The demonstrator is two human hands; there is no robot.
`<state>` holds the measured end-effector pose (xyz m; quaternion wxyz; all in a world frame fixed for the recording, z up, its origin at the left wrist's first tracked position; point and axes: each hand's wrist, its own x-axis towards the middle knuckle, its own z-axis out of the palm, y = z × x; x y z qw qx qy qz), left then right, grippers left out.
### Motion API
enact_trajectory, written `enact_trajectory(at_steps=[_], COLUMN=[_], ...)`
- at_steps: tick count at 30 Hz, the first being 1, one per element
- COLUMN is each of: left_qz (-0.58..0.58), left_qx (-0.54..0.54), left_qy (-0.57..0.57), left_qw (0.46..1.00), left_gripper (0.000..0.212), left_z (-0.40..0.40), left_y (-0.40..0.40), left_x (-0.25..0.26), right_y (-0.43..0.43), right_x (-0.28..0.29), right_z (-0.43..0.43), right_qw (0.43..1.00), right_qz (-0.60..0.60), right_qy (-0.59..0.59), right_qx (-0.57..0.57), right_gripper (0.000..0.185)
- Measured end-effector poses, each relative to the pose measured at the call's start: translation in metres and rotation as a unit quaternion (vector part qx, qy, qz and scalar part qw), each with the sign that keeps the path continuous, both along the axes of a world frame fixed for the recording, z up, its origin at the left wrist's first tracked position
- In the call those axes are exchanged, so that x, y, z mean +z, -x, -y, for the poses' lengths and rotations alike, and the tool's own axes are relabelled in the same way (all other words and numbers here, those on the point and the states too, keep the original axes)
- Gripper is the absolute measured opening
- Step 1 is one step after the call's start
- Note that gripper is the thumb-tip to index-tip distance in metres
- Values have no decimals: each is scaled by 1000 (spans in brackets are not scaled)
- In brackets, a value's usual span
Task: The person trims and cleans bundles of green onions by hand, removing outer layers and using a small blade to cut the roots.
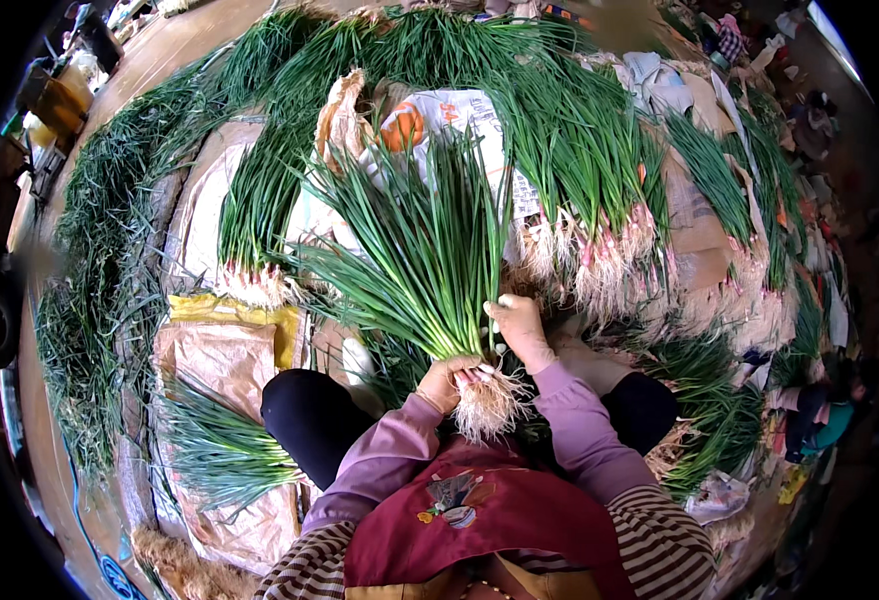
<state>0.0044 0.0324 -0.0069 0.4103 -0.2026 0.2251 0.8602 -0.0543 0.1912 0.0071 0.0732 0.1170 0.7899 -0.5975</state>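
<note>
My left hand (447,384) is wrapped around the base of a large bunch of green onions (432,255), just above the roots. The long green leaves fan out away from me. Below the hand hang the bunch's pale, stringy roots (488,412), with several pinkish-white bulb ends. At the bunch's right edge, my right hand (520,330) has its thumb and fingers pinched on a thin green onion stalk (493,292). Part of that stalk is hidden by the fingers. The bunch is held over my lap, between my bent knees.
Rooted green onions lie ahead right (597,165) and ahead left (255,217). Another bunch (229,442) rests on brown sacking (214,352) beside my left knee. Loose leaves (101,262) form a heap at far left. A printed white sack (462,109) lies ahead. People sit far right.
</note>
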Motion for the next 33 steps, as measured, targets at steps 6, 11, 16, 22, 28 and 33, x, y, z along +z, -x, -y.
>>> enact_trajectory(at_steps=[6,11,16,22,28,33], left_qz=[-17,-58,-67,-82,-62,-53], left_qx=[32,14,15,58,-6,-5], left_qy=[7,-37,-53,-95,-13,-46], left_qw=[999,998,996,990,998,998], left_gripper=[19,18,29,43,21,28], left_z=[-9,3,6,-7,2,-1], left_y=[-5,-3,-3,-4,-5,-4], left_x=[-11,-9,-19,6,-21,-34], right_y=[-46,-39,31,-1,-83,-29], right_x=[-50,-8,86,46,27,9], right_z=[-26,-62,-80,-77,-38,-38], right_qw=[994,926,891,881,886,994], right_qz=[86,128,7,-72,-143,-79], right_qy=[-69,-323,-406,-466,-334,-79], right_qx=[19,147,-201,39,287,6], right_gripper=[20,32,21,19,18,29])
